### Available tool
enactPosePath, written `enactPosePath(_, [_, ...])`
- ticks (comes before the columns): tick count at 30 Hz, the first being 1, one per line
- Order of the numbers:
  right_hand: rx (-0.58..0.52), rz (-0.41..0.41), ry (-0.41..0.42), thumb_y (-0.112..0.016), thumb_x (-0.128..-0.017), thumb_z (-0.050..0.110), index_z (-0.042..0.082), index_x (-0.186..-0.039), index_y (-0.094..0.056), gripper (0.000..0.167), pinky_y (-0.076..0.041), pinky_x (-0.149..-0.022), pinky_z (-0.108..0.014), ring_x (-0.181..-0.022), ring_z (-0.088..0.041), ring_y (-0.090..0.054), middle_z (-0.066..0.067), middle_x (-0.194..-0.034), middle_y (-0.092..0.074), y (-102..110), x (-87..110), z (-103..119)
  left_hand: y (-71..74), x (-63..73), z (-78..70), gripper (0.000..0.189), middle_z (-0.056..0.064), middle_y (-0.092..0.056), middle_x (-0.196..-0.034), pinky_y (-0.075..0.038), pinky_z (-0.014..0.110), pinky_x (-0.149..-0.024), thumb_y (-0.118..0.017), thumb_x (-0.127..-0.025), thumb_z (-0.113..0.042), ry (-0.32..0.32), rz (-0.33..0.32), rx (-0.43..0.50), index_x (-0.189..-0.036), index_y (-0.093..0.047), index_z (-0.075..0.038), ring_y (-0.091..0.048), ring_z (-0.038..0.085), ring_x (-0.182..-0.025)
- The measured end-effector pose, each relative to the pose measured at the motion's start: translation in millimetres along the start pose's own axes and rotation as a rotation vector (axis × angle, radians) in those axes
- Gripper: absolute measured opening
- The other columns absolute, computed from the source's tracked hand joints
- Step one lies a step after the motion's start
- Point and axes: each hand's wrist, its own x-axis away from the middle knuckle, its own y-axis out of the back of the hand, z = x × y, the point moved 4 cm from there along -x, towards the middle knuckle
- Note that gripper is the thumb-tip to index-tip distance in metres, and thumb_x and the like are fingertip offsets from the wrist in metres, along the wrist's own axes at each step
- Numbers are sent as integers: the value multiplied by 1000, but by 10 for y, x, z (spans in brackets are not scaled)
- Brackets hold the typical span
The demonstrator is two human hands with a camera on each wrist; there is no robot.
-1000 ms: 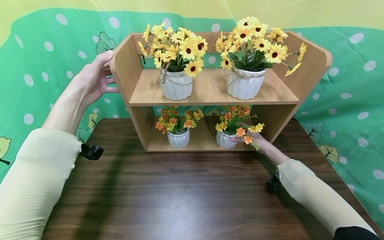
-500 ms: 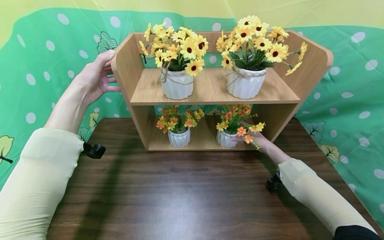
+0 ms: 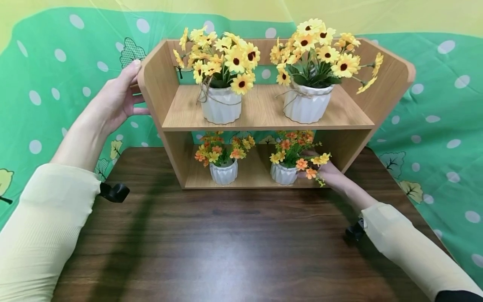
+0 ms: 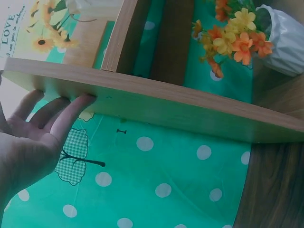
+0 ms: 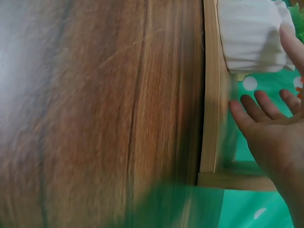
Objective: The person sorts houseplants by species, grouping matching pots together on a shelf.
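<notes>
My left hand rests against the outer left side of a two-tier wooden shelf, thumb by its front edge. Straight fingers touch that panel in the left wrist view. Inside the lower tier, my right hand is just right of a white fluted flowerpot with orange and yellow flowers. Spread, loosely bent fingers hold nothing in the right wrist view; the thumb overlaps the pot's edge there, and contact is unclear. Blossoms partly hide this hand in the head view.
A similar small flowerpot stands on the lower tier at left. Two larger white flowerpots, the left one and the right one, carry yellow flowers above. The shelf stands on a dark wooden table before a green patterned cloth.
My right hand has drawn slightly back to the right from the small pot, and its wrist has shifted right. The pot and my left hand stay in place against the shelf.
</notes>
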Motion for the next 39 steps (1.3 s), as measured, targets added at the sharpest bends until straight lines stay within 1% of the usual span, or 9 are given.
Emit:
enactPosePath(3, [2,-17,24,-67,-100,15,9,-162,-26,75,-42,-97,-9,-147,-35,-39,-19,-166,-32,16,-18,18,-7,37,-3,65,7,-40,-157,-63,31,-75,-56,-99,-61,-1,9,-39,-154,-45,-29,-44,32,-140])
enactPosePath(8, [47,-84,0,-65,-102,19,10,-163,-24,74,-43,-91,-6,-145,-39,-39,-21,-165,-34,72,51,68,32,137,-13,62,9,-33,-167,-63,29,-80,-52,-102,-59,-13,33,-135,-156,-43,-31,-44,32,-146])
enactPosePath(13, [61,-167,-7,-64,-102,16,8,-164,-19,77,-48,-82,-7,-123,-8,-58,-27,-159,-41,129,131,171,72,238,7,61,6,-37,-167,-63,28,-81,-53,-101,-58,9,13,-237,-155,-44,-32,-46,31,-148])
enactPosePath(16, [85,-226,-10,-66,-100,15,8,-164,-19,80,-49,-78,-8,-102,14,-55,-28,-155,-45,152,172,234,92,301,27,62,5,-40,-165,-62,25,-82,-53,-101,-58,0,-4,-313,-155,-44,-29,-47,28,-148])
enactPosePath(19, [83,-267,4,-65,-99,9,8,-163,-22,77,-49,-77,-7,-102,14,-54,-29,-154,-45,162,222,298,109,362,38,62,5,-43,-164,-61,22,-82,-53,-101,-56,-34,-30,-385,-155,-46,-25,-54,22,-143])
enactPosePath(24, [90,-297,107,-58,-100,1,5,-160,-30,67,-45,-89,-3,-126,-1,-52,-30,-154,-44,181,303,434,66,472,64,59,4,-45,-163,-59,17,-82,-52,-103,-54,-94,-44,-516,-155,-46,-25,-58,20,-139])
enactPosePath(29, [115,-299,235,-48,-102,-2,-2,-155,-38,54,-40,-93,0,-123,15,-48,-33,-153,-44,239,355,608,-17,647,131,57,4,-47,-161,-57,12,-83,-55,-103,-51,-133,-72,-581,-155,-44,-31,-65,5,-125])
enactPosePath(36, [236,-311,209,-46,-109,17,6,-154,-44,46,-32,-101,-2,-143,-33,-45,-22,-157,-46,337,444,808,-146,926,246,52,2,-59,-150,-49,5,-83,-57,-102,-50,-217,-213,-706,-152,-47,-38,-66,-15,-94])
enactPosePath(39, [284,-327,197,-44,-111,23,12,-152,-49,43,-30,-103,-6,-143,-24,-44,-15,-156,-50,347,466,871,-180,1016,279,45,-3,-64,-137,-45,6,-81,-58,-102,-47,-292,-304,-778,-146,-56,-38,-61,-13,-94])
